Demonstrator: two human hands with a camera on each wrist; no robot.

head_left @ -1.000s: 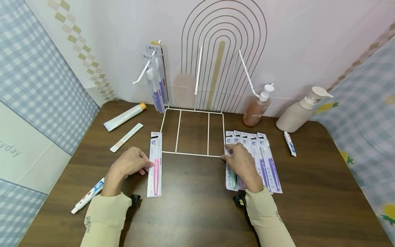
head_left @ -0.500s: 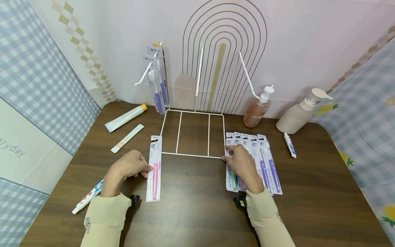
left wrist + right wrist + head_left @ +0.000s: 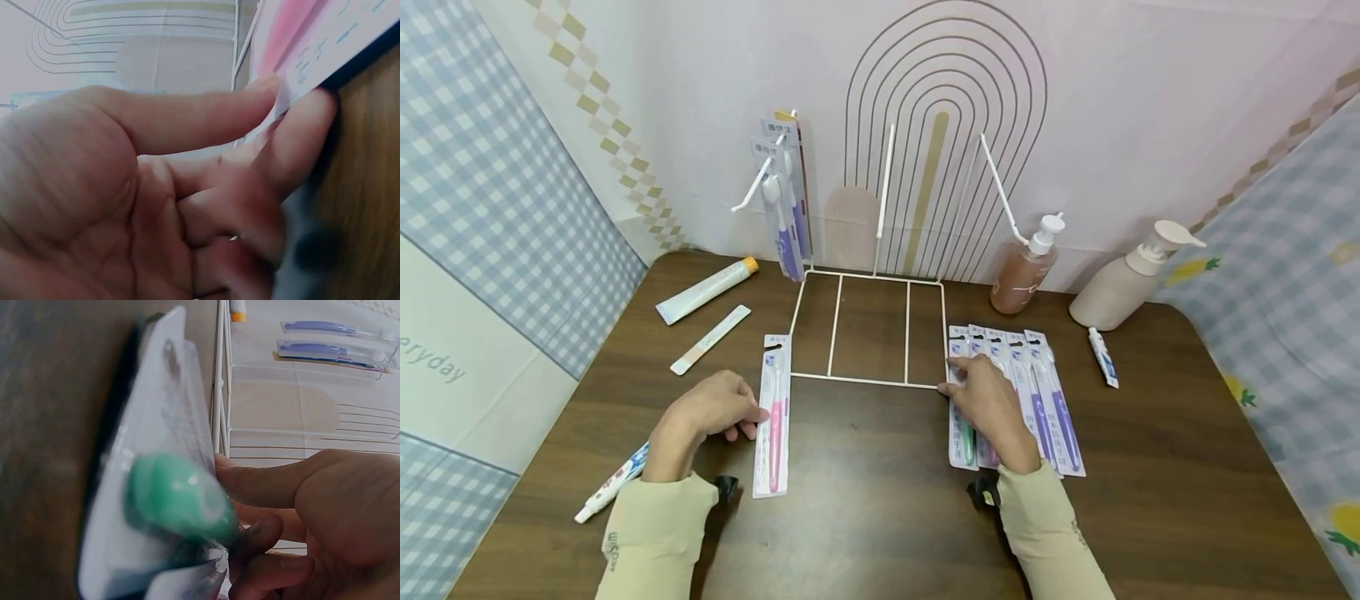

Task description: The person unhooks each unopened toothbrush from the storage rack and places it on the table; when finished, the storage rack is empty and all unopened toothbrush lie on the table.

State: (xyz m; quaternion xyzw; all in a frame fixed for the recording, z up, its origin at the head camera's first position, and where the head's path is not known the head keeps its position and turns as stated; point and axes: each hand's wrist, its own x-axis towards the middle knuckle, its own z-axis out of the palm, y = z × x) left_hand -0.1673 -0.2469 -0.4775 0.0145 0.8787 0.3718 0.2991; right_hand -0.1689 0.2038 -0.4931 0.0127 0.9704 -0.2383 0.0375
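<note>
My left hand (image 3: 747,415) pinches the left edge of a pink toothbrush pack (image 3: 773,433) lying flat on the brown table left of the white wire rack (image 3: 868,380). In the left wrist view the thumb lies on top of the pink toothbrush pack (image 3: 325,37) and a finger sits under its edge. My right hand (image 3: 961,379) rests on a row of overlapping toothbrush packs right of the rack, thumb and curled fingers at the green toothbrush pack (image 3: 962,442). The right wrist view shows the green toothbrush pack (image 3: 162,487) with its edge lifted by those fingers.
Two purple toothbrush packs (image 3: 782,200) hang on the rack's left hook. Purple packs (image 3: 1052,400) fill the row's right side. A toothpaste tube (image 3: 703,289), slim box (image 3: 711,338) and small tube (image 3: 613,482) lie left. Two pump bottles (image 3: 1022,271) (image 3: 1120,283) and a small tube (image 3: 1102,357) stand right.
The left hand has drawn the pink pack slightly toward the table's near edge. The right hand has stayed on the row of packs.
</note>
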